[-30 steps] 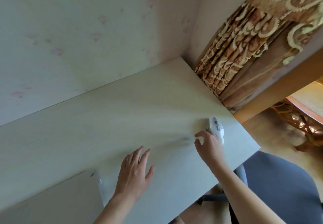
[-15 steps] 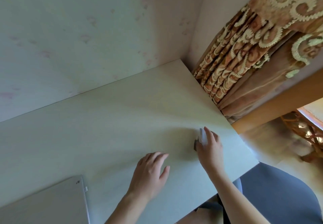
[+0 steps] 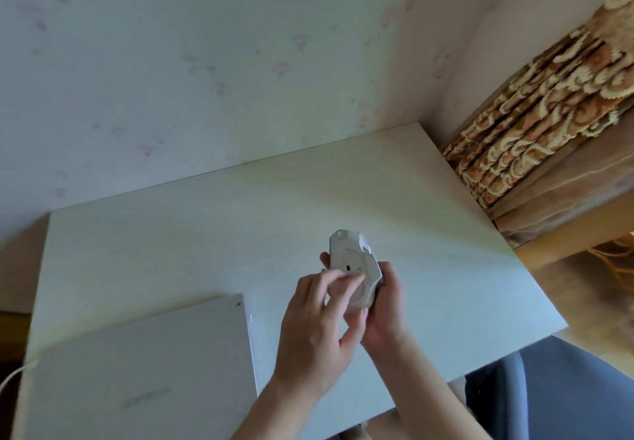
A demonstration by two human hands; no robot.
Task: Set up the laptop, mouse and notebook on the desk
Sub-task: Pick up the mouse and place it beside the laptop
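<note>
A white mouse is held above the white desk, turned over so its underside with a small switch faces me. My right hand grips it from below and the right. The fingertips of my left hand touch the underside near the switch. A silver laptop lies shut at the desk's front left, with a white cable at its left edge. No notebook is in view.
A wall with faint pink marks runs behind the desk. A patterned brown curtain hangs at the right, close to the desk's far right corner. A grey chair seat is below the desk's front right edge.
My right hand has lifted the mouse off the desk's right side and flipped it over. My left hand rose from the desk to touch its underside. The view swung left, showing more laptop.
</note>
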